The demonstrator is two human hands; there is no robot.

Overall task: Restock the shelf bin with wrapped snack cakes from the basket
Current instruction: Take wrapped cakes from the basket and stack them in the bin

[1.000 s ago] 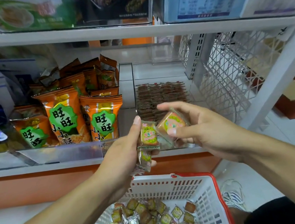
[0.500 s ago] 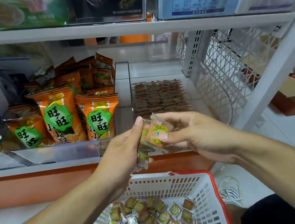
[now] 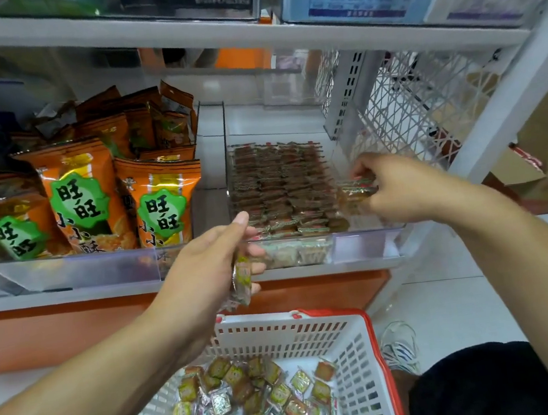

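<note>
A clear shelf bin [image 3: 366,242] holds neat rows of wrapped snack cakes [image 3: 280,189]. My right hand [image 3: 398,188] reaches over the bin's right side and pinches one wrapped cake [image 3: 356,188] at the end of the rows. My left hand [image 3: 204,271] hovers in front of the bin's clear front wall, gripping a few wrapped cakes [image 3: 241,276] that hang down from its fingers. Below, a white basket with a red rim [image 3: 349,325] holds several loose wrapped cakes [image 3: 248,400].
Orange snack bags [image 3: 158,201] fill the bin to the left. A white lattice panel [image 3: 408,104] closes the shelf's right side. A shelf board [image 3: 244,35] runs overhead. My shoe [image 3: 400,347] and dark-clothed knee [image 3: 487,384] are beside the basket.
My right hand took one cake from the bunch in my left hand and carried it right and back into the bin. My left hand dropped slightly, holding the rest.
</note>
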